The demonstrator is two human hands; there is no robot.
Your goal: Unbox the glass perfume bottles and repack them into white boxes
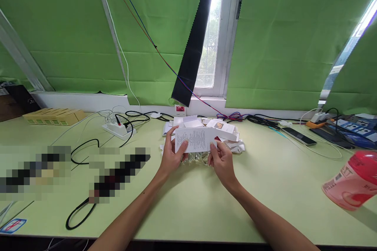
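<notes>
Between my two hands is a white printed box [196,139], held up with rows of small dark text facing me. My left hand [171,153] grips its left end, thumb on the front and fingers at the back. The right end is pinched by my right hand [223,161], thumb in front and fingers curled behind. I cannot tell whether the box is flat or full. Behind it lies a heap of white boxes and card pieces [229,128], partly hidden by it. Crinkled clear plastic [196,158] shows just under the held box.
On the left are a power strip [116,128], yellow boxes [54,117] and black cables [135,117]. Blurred dark objects [120,176] lie nearer. To the right are a phone [299,136] and a pink canister [350,184]. Green blinds [279,47] hang behind the table [277,188].
</notes>
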